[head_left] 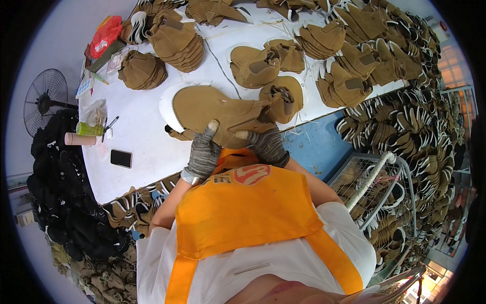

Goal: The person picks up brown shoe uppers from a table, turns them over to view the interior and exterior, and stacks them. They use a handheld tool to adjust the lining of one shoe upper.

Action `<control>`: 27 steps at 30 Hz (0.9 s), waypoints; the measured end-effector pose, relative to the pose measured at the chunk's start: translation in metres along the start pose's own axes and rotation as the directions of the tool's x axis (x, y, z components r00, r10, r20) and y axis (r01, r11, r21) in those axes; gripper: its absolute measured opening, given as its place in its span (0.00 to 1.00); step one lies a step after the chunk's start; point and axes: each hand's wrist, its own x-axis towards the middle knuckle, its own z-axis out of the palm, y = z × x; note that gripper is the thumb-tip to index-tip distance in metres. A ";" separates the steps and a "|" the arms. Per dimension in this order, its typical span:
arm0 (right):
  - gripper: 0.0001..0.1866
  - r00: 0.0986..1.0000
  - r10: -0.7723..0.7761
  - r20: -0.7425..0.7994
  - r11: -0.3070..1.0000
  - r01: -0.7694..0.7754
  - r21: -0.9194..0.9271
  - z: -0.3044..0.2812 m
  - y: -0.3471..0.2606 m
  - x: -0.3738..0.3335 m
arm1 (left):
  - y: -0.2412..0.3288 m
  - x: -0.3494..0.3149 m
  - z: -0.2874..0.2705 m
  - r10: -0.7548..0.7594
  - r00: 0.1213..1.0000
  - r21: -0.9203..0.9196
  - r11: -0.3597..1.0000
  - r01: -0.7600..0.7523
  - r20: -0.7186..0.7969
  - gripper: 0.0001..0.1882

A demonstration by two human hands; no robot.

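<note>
In a grey knit glove with a bare thumb tip, my left hand (203,153) pinches the near edge of a brown boot upper (212,109). My right hand (268,147), gloved alike, grips the same upper further right, its thumb on top and its other fingers hidden beneath. The upper lies on its side above the table's near edge, its white toe part with a zigzag edge toward the left. Behind its right end sits another brown upper (286,101), and part of one more (178,133) shows under the toe.
Stacks of brown uppers (177,43) cover the far side of the white table (147,109). A phone (121,158), a green container (89,129) and a pink cylinder (80,139) are at left. A wire cart (374,187) and heaped uppers (405,121) stand right; a fan (45,101) is far left.
</note>
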 end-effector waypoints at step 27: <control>0.46 0.985 -0.173 -0.009 0.965 0.168 -0.199 0.060 -0.010 0.012 | 0.021 -0.007 -0.094 -0.054 0.998 -0.267 0.962 0.059 0.025 0.25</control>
